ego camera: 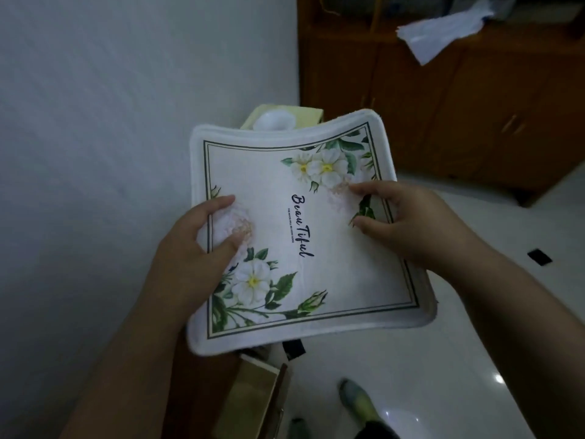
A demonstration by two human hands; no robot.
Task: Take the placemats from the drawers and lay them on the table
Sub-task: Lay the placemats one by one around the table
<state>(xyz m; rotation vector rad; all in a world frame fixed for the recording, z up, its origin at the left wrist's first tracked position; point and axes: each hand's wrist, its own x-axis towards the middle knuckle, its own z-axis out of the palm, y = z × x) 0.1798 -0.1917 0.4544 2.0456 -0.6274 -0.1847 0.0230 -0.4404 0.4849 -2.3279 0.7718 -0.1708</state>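
I hold a stack of white placemats (332,255) in front of me, above the floor. The top one has a dark green border line, white flowers with green leaves at two corners and the word "Beautiful" in dark script. Layered edges show at its far rim, so there is more than one mat. My left hand (202,245) grips the left edge, thumb on top. My right hand (408,217) pinches the right side, fingers on the printed face. The mats sag a little between my hands.
A pale yellow tissue box (304,117) peeks out beyond the mats, by the white wall. A brown wooden cabinet (459,106) stands at the back right with white paper (443,30) on it. An open wooden drawer (253,397) lies below. The floor (443,359) is glossy white tile.
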